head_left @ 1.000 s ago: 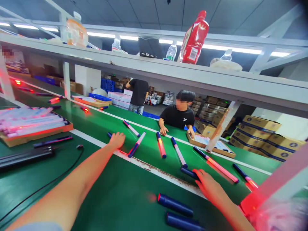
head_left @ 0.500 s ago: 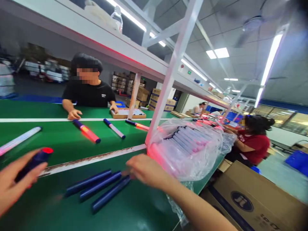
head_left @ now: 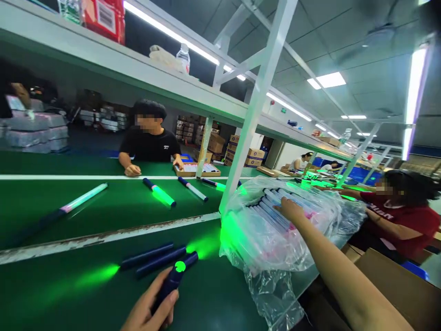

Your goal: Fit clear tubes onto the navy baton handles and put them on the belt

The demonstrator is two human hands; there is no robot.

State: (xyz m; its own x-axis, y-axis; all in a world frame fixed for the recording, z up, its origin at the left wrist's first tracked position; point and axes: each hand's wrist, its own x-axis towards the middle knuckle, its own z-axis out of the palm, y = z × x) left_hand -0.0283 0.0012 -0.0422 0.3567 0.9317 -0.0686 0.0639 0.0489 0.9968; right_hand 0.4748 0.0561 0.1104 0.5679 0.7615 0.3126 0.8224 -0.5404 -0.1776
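Observation:
My left hand (head_left: 155, 299) is wrapped round a dark blue handle (head_left: 168, 287) whose end glows green. Just beyond it, several dark blue handles (head_left: 146, 256) lie on the green table (head_left: 103, 303), with green light spilling from their ends. My right hand (head_left: 291, 210) reaches onto the clear tubes (head_left: 268, 209) in an open plastic bag (head_left: 241, 230); its fingertips touch the tubes, and whether they grip one is not clear.
A metal post (head_left: 246, 124) rises beside the bag to a white shelf (head_left: 206, 99). Assembled light sticks (head_left: 160, 193) lie across the table. A person in black (head_left: 149, 142) sits opposite; another in red (head_left: 403, 216) is at the right. A cardboard box (head_left: 396, 280) stands lower right.
My left hand has moved right with the handle, beside the loose handles. My right hand has gone from the loose handles up to the bagged tubes. The lights have turned from red to green.

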